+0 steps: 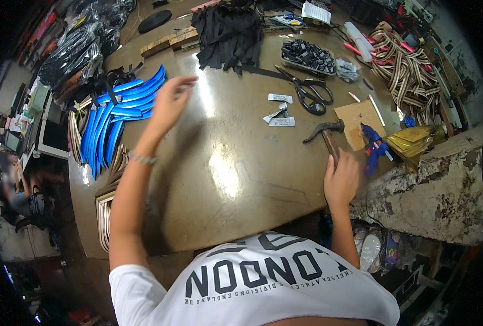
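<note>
1. The right hand [341, 179] is closed around the handle of a hammer [325, 135], whose head rests on the brown surface [236, 179] just left of a cardboard square [358, 122]
2. The left hand [170, 100] is raised above the surface, fingers loosely apart and holding nothing, near the fan of blue curved strips [116, 114] lying at the surface's left side
3. Judging from this, the step in hand looks like fetching a strip while the hammer waits ready; no piece lies in the middle of the surface yet
4. The next move would call for the left hand to come down on one blue strip, separate it from its neighbours without dragging the stack, and lay it flat on the bare middle
5. Scissors [309, 89], small white labels [279, 111] and a blue glue gun [373, 146] lie nearby, apart from both hands
</note>
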The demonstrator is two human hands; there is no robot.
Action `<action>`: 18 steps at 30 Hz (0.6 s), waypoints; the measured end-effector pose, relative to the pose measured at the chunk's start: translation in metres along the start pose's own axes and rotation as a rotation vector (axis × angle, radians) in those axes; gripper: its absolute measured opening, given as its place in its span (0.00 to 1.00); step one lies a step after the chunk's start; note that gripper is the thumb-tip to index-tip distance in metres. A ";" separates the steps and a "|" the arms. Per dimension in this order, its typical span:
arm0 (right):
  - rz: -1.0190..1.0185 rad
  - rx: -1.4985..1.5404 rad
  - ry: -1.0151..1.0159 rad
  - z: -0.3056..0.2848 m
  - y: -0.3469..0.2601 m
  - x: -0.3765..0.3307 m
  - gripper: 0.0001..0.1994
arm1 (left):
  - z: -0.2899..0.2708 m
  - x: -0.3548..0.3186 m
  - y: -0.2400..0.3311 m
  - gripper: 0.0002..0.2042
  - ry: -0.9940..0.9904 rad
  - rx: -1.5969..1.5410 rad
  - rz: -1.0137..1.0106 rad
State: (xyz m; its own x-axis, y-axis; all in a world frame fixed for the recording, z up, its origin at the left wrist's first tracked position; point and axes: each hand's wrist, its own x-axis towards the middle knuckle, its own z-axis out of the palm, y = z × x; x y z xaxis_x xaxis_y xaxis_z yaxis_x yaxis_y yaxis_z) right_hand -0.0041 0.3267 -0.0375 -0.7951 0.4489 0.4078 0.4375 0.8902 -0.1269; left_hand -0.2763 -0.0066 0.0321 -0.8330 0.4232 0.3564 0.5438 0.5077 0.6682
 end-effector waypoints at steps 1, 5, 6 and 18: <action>-0.032 -0.019 0.051 0.001 -0.001 0.002 0.17 | 0.028 0.019 0.004 0.15 0.012 0.025 0.093; 0.017 -0.002 0.019 -0.002 -0.006 0.006 0.16 | 0.141 0.082 0.028 0.16 0.028 0.299 0.457; 0.015 -0.001 0.031 -0.002 -0.006 0.006 0.16 | 0.160 0.090 0.032 0.17 0.023 0.363 0.458; 0.086 0.956 0.171 -0.015 -0.041 0.002 0.13 | 0.063 -0.025 0.086 0.11 0.233 -0.233 0.106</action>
State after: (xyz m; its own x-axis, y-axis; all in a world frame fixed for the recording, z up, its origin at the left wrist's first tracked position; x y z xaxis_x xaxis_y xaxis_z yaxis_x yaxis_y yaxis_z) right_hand -0.0170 0.2895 -0.0176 -0.6715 0.5650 0.4794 -0.0947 0.5763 -0.8118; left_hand -0.2024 0.0741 0.0393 -0.7886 0.2684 0.5532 0.6131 0.2734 0.7412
